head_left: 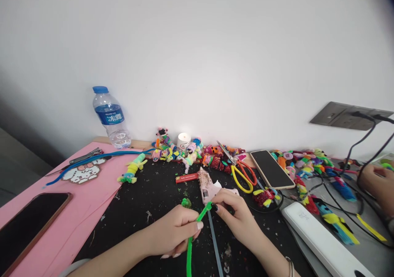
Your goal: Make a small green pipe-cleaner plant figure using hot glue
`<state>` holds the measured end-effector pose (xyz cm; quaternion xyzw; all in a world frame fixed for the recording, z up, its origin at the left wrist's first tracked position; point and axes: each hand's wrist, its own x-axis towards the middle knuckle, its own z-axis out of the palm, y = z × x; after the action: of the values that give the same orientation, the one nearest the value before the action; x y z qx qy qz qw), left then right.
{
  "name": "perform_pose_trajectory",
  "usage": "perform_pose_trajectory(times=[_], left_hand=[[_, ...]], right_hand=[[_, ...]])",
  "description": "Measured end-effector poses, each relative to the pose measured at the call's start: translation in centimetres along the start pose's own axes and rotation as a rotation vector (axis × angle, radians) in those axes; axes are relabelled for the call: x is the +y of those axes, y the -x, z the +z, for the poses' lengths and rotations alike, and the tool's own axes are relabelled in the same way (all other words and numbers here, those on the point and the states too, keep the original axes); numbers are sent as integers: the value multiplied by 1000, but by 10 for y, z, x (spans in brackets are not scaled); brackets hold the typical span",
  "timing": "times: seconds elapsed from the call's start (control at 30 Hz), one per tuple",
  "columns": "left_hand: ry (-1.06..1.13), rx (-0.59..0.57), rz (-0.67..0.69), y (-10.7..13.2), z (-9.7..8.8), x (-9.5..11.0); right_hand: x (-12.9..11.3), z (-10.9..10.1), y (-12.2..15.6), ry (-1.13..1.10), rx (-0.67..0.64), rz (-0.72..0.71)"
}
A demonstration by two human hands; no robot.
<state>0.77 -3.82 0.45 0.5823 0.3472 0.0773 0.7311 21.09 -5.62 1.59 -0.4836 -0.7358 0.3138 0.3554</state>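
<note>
A bright green pipe cleaner (188,258) runs up through my left hand (177,230), which grips it between thumb and fingers. Its upper tip looks curled and is pinched by the fingertips of my right hand (238,215). Just beyond my hands lies a pale pink glue gun (205,186) with a dirty nozzle, partly covered by my right hand. A small green fuzzy ball (186,203) sits by my left knuckles. Beneath the hands a grey flat strip (214,242) crosses the black mat (123,232).
Scissors (243,172), a red box (187,178) and a phone (272,168) lie behind. Colourful pipe-cleaner figures (218,162) line the wall. A water bottle (109,117) stands left; a dark phone (30,232) rests on pink paper. A white device (323,238), cables and another person's hand (377,184) are right.
</note>
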Motion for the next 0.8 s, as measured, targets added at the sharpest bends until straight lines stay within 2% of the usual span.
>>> perform_pose_trajectory(times=[0.23, 0.47, 0.8], left_hand=[[-36, 16, -7, 1, 0, 1], [-48, 22, -3, 0, 1, -2], [-31, 15, -7, 0, 0, -1]], right_hand=[[0, -2, -2, -122, -45, 127], [-2, -4, -3, -169, -87, 184], [0, -2, -3, -118, -58, 140]])
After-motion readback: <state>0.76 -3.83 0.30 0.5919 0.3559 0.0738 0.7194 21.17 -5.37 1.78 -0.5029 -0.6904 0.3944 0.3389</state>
